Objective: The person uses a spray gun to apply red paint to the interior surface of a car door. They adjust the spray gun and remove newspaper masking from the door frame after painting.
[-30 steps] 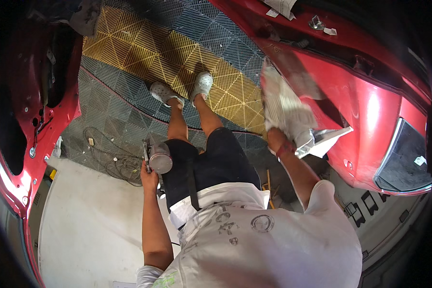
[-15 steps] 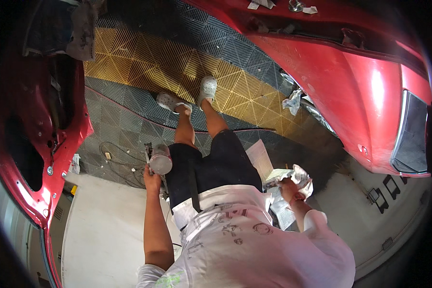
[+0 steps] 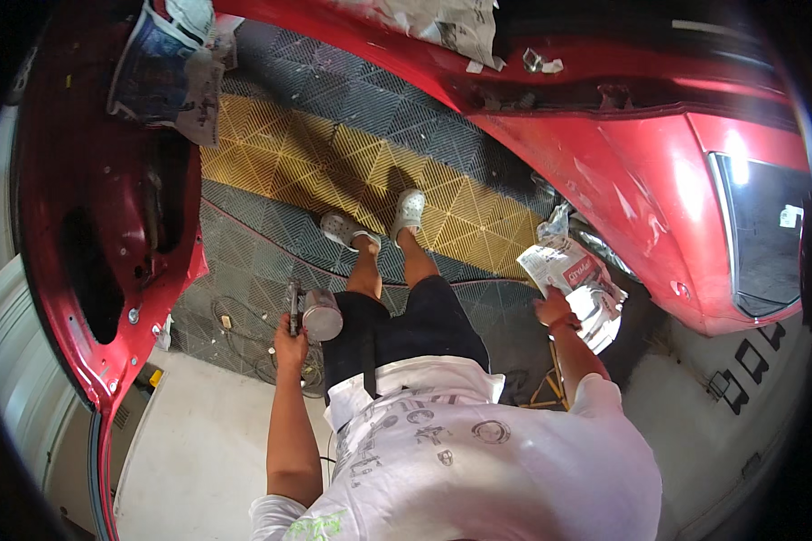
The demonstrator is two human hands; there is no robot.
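My left hand (image 3: 290,347) is closed round the handle of a spray gun (image 3: 323,317) with a round, cloudy cup. The gun is held beside my left thigh, above the floor. On the other side, my right hand (image 3: 558,312) grips crumpled sheets of newspaper (image 3: 576,273), which spread out past my fingers toward the red car body. Part of my right fingers is hidden by the paper.
A red car body (image 3: 622,189) with a window stands at the right. On the left hangs a red car door (image 3: 176,257), partly covered by newspaper (image 3: 167,77). Cables (image 3: 235,338) and a thin hose lie on the yellow and grey floor tiles (image 3: 271,135).
My right hand has swung the newspaper forward and outward toward the car body, and the sheets have spread. The spray gun stays by my left thigh. The whole view has shifted slightly.
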